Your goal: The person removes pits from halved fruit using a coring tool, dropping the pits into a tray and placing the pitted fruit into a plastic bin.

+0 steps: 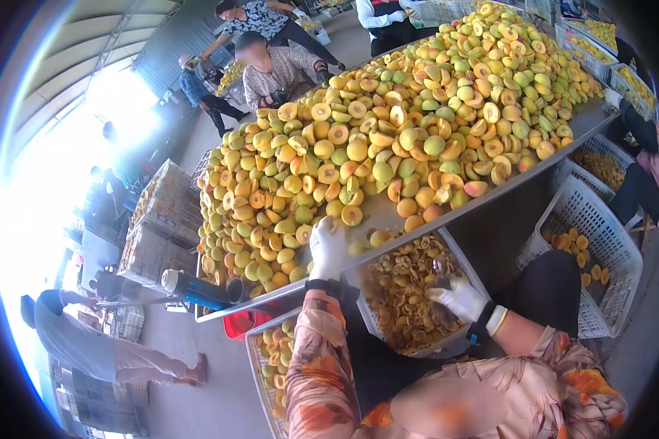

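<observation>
My left hand (327, 250), in a white glove, reaches over the near edge of the metal table (388, 210). Its fingers are stretched towards the heap of halved peach-like fruit (388, 139), close to a cut half (351, 215); nothing shows in its grasp. My right hand (458, 298), also gloved in white, hovers above a crate of brown fruit pits and scraps (406, 293). The right fingers are bent together around something thin and blurred that I cannot make out. Many halves in the heap show a brown hollow.
A white crate (616, 238) with several fruit halves stands at the right. Another fruit-filled crate (252, 351) is at lower left, beside a red container (239, 322). A blue cylinder (205, 289) sits at the table's left corner. A co-worker (274, 77) sits across the table.
</observation>
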Tool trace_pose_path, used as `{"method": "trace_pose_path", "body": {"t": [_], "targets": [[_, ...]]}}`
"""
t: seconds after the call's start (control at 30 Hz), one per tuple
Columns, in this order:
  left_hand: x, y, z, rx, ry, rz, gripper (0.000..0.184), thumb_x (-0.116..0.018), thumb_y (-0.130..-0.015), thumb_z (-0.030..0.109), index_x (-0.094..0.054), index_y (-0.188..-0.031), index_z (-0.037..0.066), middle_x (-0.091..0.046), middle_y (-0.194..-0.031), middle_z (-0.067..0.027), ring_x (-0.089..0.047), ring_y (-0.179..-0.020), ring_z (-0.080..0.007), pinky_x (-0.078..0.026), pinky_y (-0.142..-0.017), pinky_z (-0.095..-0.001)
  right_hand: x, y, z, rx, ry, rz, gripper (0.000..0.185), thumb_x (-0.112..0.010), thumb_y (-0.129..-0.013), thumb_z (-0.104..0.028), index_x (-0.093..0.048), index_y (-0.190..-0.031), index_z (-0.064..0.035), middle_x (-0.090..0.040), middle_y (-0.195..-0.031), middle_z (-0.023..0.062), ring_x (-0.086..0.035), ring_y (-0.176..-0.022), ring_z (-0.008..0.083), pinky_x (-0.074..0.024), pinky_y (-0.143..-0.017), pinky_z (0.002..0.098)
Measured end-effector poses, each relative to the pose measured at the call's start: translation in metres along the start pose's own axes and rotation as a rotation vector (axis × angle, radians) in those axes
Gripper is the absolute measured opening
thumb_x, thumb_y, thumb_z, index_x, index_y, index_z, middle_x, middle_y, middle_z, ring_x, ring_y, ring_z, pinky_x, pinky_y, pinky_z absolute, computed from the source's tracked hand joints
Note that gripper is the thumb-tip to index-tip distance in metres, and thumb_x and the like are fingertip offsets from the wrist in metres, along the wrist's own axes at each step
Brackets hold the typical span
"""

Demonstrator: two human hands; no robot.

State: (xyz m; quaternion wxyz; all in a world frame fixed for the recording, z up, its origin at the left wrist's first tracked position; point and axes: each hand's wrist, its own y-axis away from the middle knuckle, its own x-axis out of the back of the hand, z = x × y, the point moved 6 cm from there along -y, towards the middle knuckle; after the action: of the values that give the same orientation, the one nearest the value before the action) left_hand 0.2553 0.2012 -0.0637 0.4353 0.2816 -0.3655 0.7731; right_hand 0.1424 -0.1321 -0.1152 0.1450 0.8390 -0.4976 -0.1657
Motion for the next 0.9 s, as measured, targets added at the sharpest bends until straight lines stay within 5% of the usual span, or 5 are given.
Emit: {"method": "trace_pose_path", "body": {"t": [0.1,0.23,0.47,0.7,0.9], "targets": [[-0.013,-0.033,0.016,-0.030,-0.183,-0.036,0.052,-0.068,-0.084,0.036,-0.067,-0.122,0.001,-0.064,-0.123,-0.0243,-0.063,-0.112,-0.0396,-0.052,-0.095,-0.0447,-0.003,-0.006,0.014,-0.035,-0.096,-0.072,0.029,-0.073,-0.094,-0.022,-0.057,-0.109,-0.0030,-0.057,-0.068,0.0007,-0.053,-0.045,0.0109,-0.0447,-0.040,0.0284],[-0.049,-0.053,0.029,-0.006,-0.523,-0.356,0.049,-0.065,-0.083,0.040,-0.068,-0.114,0.003,-0.061,-0.122,-0.0258,-0.061,-0.114,-0.0396,-0.052,-0.093,-0.0461,-0.009,-0.010,0.012,-0.066,-0.040,-0.134,0.032,-0.072,-0.091,-0.020,-0.054,-0.108,-0.0007,-0.059,-0.076,0.0038,-0.056,-0.051,0.0116,-0.0464,-0.043,0.0288],[-0.060,-0.041,0.017,-0.089,-0.466,-0.237,0.042,-0.067,-0.085,0.034,-0.062,-0.113,0.003,-0.068,-0.115,-0.0213,-0.065,-0.107,-0.0354,-0.053,-0.088,-0.0432,-0.014,-0.017,-0.002,0.072,0.059,-0.180,0.031,-0.071,-0.092,-0.023,-0.055,-0.105,-0.0002,-0.064,-0.083,0.0071,-0.061,-0.059,0.0150,-0.0507,-0.055,0.0320],[0.001,0.056,0.065,0.281,1.189,-0.188,0.027,-0.070,-0.089,0.007,-0.064,-0.115,0.001,-0.067,-0.099,-0.0062,-0.065,-0.088,-0.0152,-0.055,-0.082,-0.0294,-0.020,0.012,-0.047,0.543,0.523,0.006,0.039,-0.071,-0.091,-0.024,-0.055,-0.115,0.0031,-0.068,-0.083,0.0237,-0.068,-0.076,0.0421,-0.0526,-0.069,0.0489],[0.020,0.154,0.101,0.021,1.068,-0.087,0.039,-0.058,-0.102,0.027,-0.054,-0.130,0.000,-0.063,-0.110,-0.0099,-0.065,-0.096,-0.0236,-0.056,-0.088,-0.0396,-0.059,0.048,-0.074,0.731,0.663,0.003,0.033,-0.069,-0.088,-0.018,-0.053,-0.107,0.0034,-0.065,-0.076,0.0245,-0.066,-0.073,0.0464,-0.0491,-0.062,0.0519]]}}
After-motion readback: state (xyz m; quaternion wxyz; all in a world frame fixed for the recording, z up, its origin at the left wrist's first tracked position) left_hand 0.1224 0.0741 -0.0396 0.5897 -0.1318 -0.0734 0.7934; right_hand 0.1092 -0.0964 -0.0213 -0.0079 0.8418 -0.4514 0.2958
